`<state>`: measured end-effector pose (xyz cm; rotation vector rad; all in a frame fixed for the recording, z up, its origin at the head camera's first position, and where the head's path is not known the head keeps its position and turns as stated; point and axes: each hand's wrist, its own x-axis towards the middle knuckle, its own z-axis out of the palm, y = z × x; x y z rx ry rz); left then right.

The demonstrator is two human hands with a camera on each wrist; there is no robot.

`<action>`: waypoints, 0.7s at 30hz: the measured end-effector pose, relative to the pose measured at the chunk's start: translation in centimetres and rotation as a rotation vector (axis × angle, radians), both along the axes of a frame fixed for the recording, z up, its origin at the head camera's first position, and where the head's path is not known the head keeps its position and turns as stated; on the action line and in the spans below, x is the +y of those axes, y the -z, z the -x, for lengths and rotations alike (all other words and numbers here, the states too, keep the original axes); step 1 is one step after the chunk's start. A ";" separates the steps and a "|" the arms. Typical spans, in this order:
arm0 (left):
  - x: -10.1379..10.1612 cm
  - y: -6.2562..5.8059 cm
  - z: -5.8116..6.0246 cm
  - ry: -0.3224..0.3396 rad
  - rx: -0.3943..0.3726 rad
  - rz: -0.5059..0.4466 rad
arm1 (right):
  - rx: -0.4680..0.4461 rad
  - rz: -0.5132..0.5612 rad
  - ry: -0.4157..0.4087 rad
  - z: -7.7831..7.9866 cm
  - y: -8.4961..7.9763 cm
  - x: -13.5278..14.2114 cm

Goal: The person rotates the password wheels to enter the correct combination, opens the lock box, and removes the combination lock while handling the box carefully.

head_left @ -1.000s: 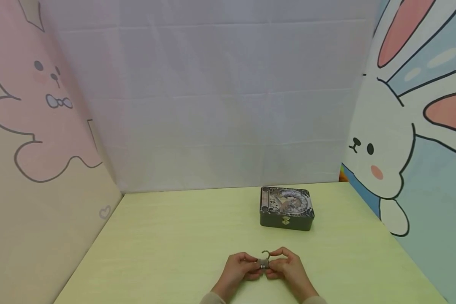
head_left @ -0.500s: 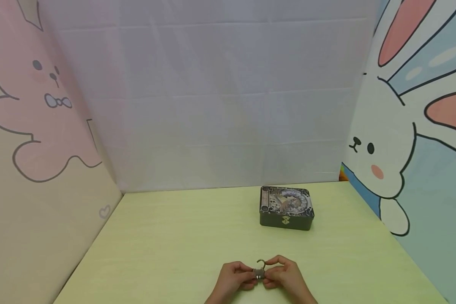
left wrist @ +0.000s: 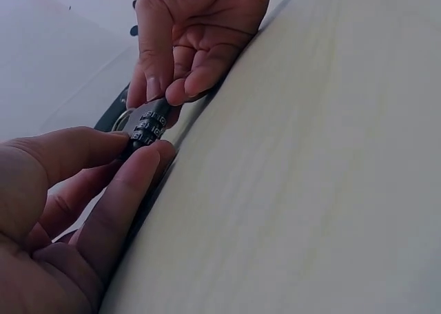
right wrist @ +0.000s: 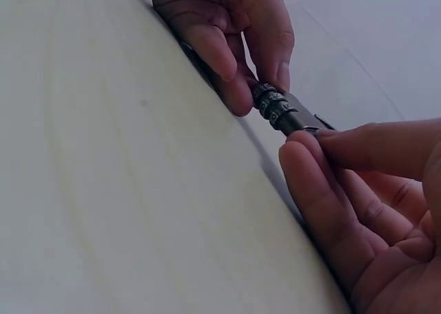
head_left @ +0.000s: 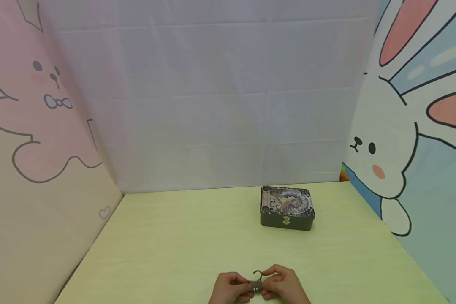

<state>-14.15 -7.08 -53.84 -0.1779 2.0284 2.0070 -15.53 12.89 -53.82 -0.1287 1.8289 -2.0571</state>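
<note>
A small dark combination padlock (head_left: 256, 286) is held between both hands close to the lower edge of the head view. Its curved shackle (head_left: 257, 273) stands up with one end free of the body. The left hand (head_left: 232, 288) pinches one end of the body between thumb and fingers. From the other side, the right hand (head_left: 283, 283) pinches the opposite end, its index finger touching the shackle. Number dials (left wrist: 147, 127) show on the padlock in the left wrist view, and ridged dial rings (right wrist: 272, 106) in the right wrist view. The digits are too small to read surely.
A dark rectangular tin box (head_left: 286, 208) with a patterned lid and a gold-coloured clasp (head_left: 286, 220) sits closed toward the back right of the pale yellow-green table (head_left: 167, 240). A white cloth (head_left: 220, 105) hangs behind, and panels with cartoon rabbits flank both sides.
Both hands, with the padlock between them, have moved toward the near edge of the table and slightly left. The tin box stays where it was.
</note>
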 end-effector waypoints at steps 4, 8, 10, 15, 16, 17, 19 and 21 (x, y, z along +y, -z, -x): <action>-0.4 -0.1 -0.6 0.001 0.022 0.047 | -0.001 0.015 -0.016 -0.4 -0.1 -0.4; -0.8 -0.1 -1.1 0.021 0.034 0.073 | -0.004 -0.007 -0.023 -0.8 0.0 -0.7; -1.0 0.0 -1.3 0.031 0.041 0.086 | -0.003 -0.039 -0.025 -0.9 0.1 -0.7; -1.3 0.1 -1.6 0.040 0.095 0.156 | 0.018 -0.124 -0.042 -1.1 0.2 -0.7; -1.3 0.1 -1.7 0.041 0.105 0.165 | 0.025 -0.137 -0.044 -1.1 0.2 -0.8; -1.3 0.1 -1.7 0.041 0.113 0.172 | 0.034 -0.150 -0.045 -1.1 0.3 -0.8; -1.3 0.1 -1.7 0.043 0.120 0.178 | 0.050 -0.175 -0.042 -1.0 0.3 -0.8; -1.3 0.1 -1.7 0.044 0.120 0.178 | 0.066 -0.201 -0.035 -1.1 0.2 -0.9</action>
